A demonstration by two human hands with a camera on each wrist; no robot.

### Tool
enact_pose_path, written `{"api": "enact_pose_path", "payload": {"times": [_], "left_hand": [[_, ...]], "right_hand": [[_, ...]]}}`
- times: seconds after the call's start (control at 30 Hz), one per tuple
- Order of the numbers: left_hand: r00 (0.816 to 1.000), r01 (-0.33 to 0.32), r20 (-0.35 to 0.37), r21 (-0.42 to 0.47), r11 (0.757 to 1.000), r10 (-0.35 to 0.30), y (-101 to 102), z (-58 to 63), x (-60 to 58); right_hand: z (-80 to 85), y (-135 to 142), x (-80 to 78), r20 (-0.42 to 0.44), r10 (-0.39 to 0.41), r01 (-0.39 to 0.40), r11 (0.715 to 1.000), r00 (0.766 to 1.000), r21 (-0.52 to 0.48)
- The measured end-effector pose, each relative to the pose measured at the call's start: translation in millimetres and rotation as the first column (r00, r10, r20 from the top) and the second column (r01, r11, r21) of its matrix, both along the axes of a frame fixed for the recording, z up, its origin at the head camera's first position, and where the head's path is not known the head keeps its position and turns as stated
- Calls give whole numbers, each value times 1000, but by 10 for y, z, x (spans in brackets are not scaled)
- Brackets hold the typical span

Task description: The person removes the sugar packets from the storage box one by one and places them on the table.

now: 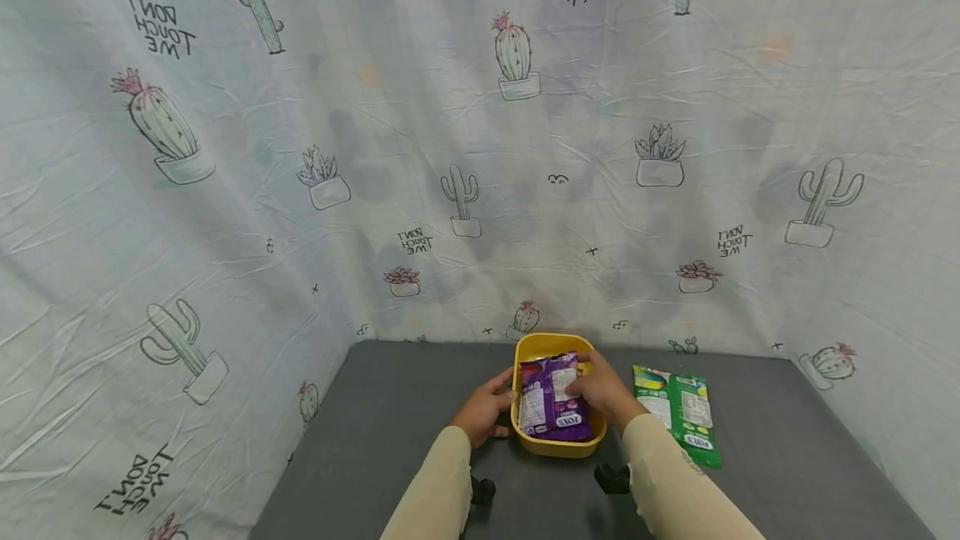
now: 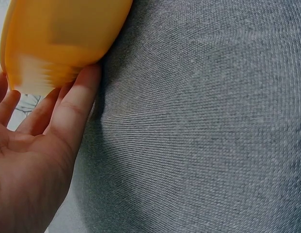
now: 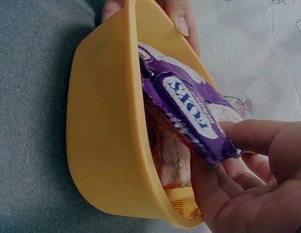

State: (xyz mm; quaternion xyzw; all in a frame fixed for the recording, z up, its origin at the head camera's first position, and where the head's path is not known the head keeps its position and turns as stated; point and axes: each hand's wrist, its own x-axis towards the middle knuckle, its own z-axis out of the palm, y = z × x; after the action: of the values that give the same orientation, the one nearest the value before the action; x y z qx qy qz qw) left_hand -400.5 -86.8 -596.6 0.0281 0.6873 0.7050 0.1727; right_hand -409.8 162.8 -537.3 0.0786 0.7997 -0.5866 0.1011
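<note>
A yellow plastic basket [image 1: 555, 343] stands on the grey table. My left hand [image 1: 478, 413] holds its left side; in the left wrist view several fingers [image 2: 75, 104] lie against the outer wall, and in the right wrist view the thumb [image 3: 181, 22] comes over the rim. With thumb and fingers, my right hand [image 1: 606, 390] pinches a purple candy packet [image 1: 555, 407] marked FOX'S, inside the basket's opening. In the right wrist view the packet's near end tilts up at the rim. Beneath it shows a reddish and pale packet [image 3: 173, 162], partly hidden.
A green FOX'S packet [image 1: 686, 411] lies flat on the table [image 1: 405, 390], right of the basket and beside my right forearm. Behind the table's far edge hangs a pale curtain [image 1: 420, 107] printed with cacti, which also runs along both sides.
</note>
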Motion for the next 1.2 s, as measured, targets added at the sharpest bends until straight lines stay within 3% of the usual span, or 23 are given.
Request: {"api": "enact_pose_path", "payload": {"times": [1.2], "left_hand": [[1000,5,11,9,1000,-5,-12,-15,-21]], "right_hand": [[163,145,40,-39,-24,19,995,999,-101]]}}
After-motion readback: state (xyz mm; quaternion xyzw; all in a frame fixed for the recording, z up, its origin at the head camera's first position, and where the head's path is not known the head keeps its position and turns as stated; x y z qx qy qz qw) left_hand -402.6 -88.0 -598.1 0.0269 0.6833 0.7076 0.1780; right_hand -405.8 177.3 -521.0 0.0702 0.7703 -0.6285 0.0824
